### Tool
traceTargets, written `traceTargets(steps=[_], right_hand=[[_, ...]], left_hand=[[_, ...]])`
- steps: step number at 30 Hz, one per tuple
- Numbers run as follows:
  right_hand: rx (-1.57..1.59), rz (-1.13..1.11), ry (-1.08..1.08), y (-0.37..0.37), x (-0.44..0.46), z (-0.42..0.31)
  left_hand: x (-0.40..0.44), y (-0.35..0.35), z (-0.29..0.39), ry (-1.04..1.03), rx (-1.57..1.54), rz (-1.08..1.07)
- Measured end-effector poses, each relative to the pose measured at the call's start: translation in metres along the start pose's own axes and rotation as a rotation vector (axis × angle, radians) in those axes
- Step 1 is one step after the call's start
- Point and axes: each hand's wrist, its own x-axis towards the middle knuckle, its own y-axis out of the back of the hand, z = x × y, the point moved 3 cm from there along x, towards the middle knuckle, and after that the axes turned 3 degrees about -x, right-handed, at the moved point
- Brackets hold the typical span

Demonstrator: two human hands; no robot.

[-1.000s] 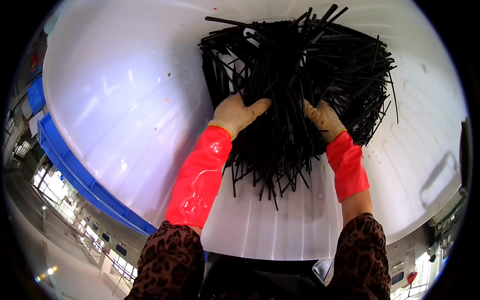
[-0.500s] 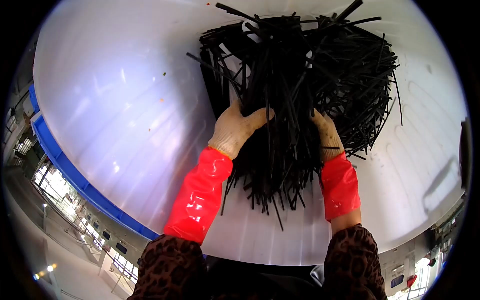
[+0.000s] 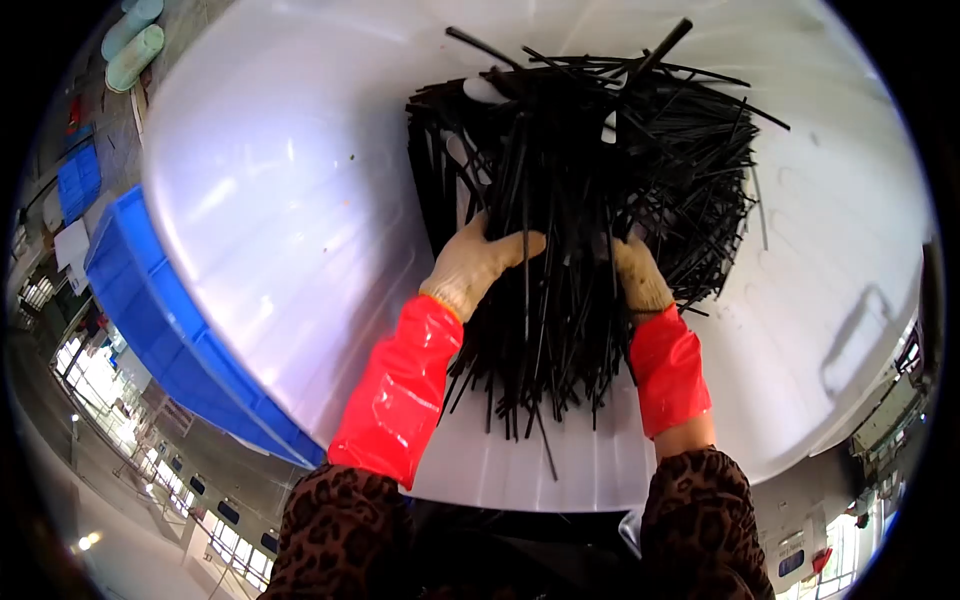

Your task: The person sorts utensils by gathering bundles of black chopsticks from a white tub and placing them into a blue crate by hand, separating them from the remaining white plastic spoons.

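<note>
A large white tub [image 3: 285, 200] opens below the person, and black strips [image 3: 690, 190] are heaped inside it, toward its far edge and right of its middle. A thick bundle [image 3: 545, 310] of them stands out between the hands, its loose ends fanning down toward the near edge of the tub.

The left hand [image 3: 468, 262] is clamped on the left side of the bundle, its thumb across the front and its fingertips hidden by the strips. The right hand [image 3: 642, 278] is clamped on the right side, its fingertips hidden too. The two hands are apart, with the bundle between them. Both wear pale knitted gloves, with shiny red cuffs over the wrists and leopard-print sleeves above.

At the far side, a few strips stick up and out at angles from the heap; one hangs separately at its right. Small dark specks dot the left wall of the tub, and a faint looped mark [image 3: 855, 340] shows on the right wall.

Outside the left edge of the tub is a blue crate [image 3: 170, 320], and well beyond the crate are two pale green cylinders [image 3: 135, 58].
</note>
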Motion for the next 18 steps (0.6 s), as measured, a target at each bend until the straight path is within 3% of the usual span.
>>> traceTargets(steps=[1, 2, 3, 4, 6, 8, 9, 11, 12, 14, 16, 17, 18], right_hand=[[0.556, 0.125, -0.336, 0.001, -0.01, -0.042], [0.539, 0.142, -0.325, 0.0, -0.011, -0.054], [0.438, 0.17, -0.248, 0.002, -0.015, -0.067], [0.336, 0.196, -0.172, 0.004, -0.021, -0.078], [0.338, 0.154, -0.129, -0.001, -0.03, -0.097], [0.195, 0.084, -0.148, 0.002, -0.03, -0.143], [0.089, 0.112, -0.068, 0.005, -0.015, -0.142], [-0.056, 0.207, -0.023, 0.007, -0.015, -0.16], [-0.095, 0.191, -0.054, 0.009, -0.013, -0.15], [0.044, 0.158, -0.134, -0.002, -0.028, -0.115], [0.312, 0.111, -0.289, -0.012, -0.042, -0.08], [0.309, 0.104, -0.305, -0.015, -0.047, -0.071], [0.405, 0.142, -0.4, -0.017, -0.051, -0.059]], left_hand=[[-0.008, -0.001, 0.009, 0.074, -0.035, -0.007], [-0.017, -0.003, 0.017, 0.137, -0.072, -0.024], [-0.009, 0.0, -0.016, -0.051, -0.336, -0.022], [-0.019, 0.004, -0.008, -0.067, -0.345, -0.04], [-0.046, 0.018, 0.009, -0.201, 0.059, -0.032], [-0.075, 0.009, 0.043, -0.286, -0.291, 0.044], [-0.071, 0.015, 0.037, -0.037, -0.401, 0.078], [-0.078, 0.01, 0.037, -0.141, -0.278, 0.131], [-0.082, 0.009, 0.038, -0.242, -0.153, 0.185], [-0.047, 0.004, -0.006, -0.114, -0.132, 0.009], [-0.066, -0.024, -0.012, 0.034, -0.338, -0.013], [-0.059, -0.022, -0.019, 0.048, -0.347, -0.009], [-0.046, -0.023, -0.029, 0.023, -0.327, -0.146]])
